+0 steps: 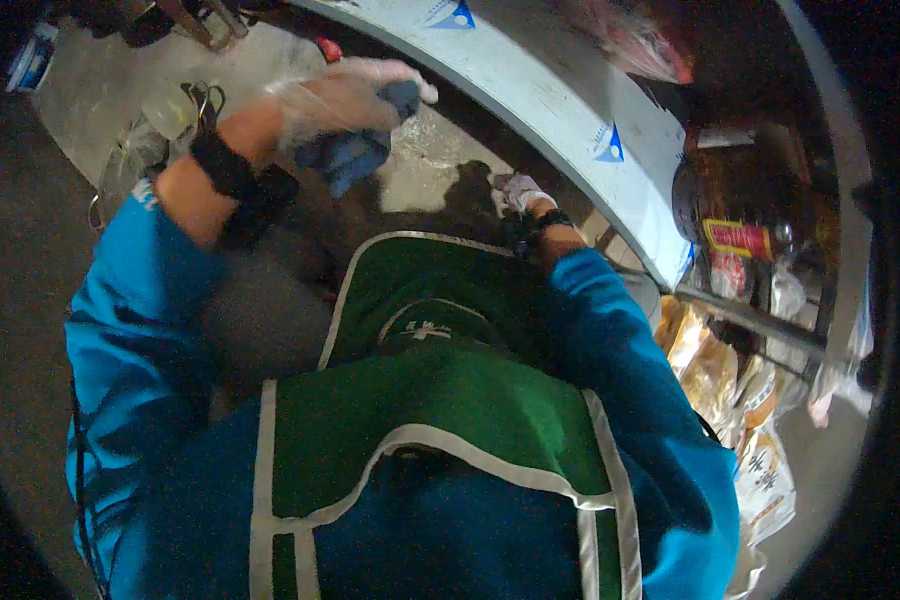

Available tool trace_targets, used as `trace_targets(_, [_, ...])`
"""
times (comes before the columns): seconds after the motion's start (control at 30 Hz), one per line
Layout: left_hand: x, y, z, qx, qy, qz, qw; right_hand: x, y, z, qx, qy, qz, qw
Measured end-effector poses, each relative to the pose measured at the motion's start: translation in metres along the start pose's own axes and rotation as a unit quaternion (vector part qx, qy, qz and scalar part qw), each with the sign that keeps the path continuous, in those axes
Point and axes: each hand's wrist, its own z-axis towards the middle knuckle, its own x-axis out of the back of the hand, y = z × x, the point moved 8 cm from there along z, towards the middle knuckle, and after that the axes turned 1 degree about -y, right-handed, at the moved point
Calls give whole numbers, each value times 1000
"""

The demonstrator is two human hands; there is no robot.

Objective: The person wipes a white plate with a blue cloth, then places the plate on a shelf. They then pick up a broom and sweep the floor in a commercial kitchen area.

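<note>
My left hand (345, 97), in a clear plastic glove and slightly blurred, is over a pale grey surface (420, 161). A crumpled blue-grey cloth (352, 154) is in its grip and hangs below the palm. My right hand (523, 191), also in a thin glove, is at the right end of that surface, beside a dark shadow. Its fingers look bent, but whether they hold anything is not visible. Below both hands the green apron (435, 375) with pale edging covers my front.
A metal shelf edge (540, 97) with blue-marked film curves past my right hand. Beyond it lies a bottle (739, 238) with a red and yellow label. Packaged bags (720, 375) stand at the right. Upper left are a plastic tub (34, 60) and a clear bag (131, 154).
</note>
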Motion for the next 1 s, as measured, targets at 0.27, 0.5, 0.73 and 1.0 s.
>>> trace_targets(0.27, [69,7,-15,117,158,-206,959,-21,34,41,135,54,-184,972])
trace_targets(0.5, [90,3,-4,119,204,-135,962,-36,3,66,167,24,-248,954])
trace_targets(0.73, [86,-7,4,111,173,-150,967,-39,-22,74,209,6,-265,941])
trace_targets(1.0, [79,-29,17,65,117,-60,989,-7,-87,24,346,-31,-262,900])
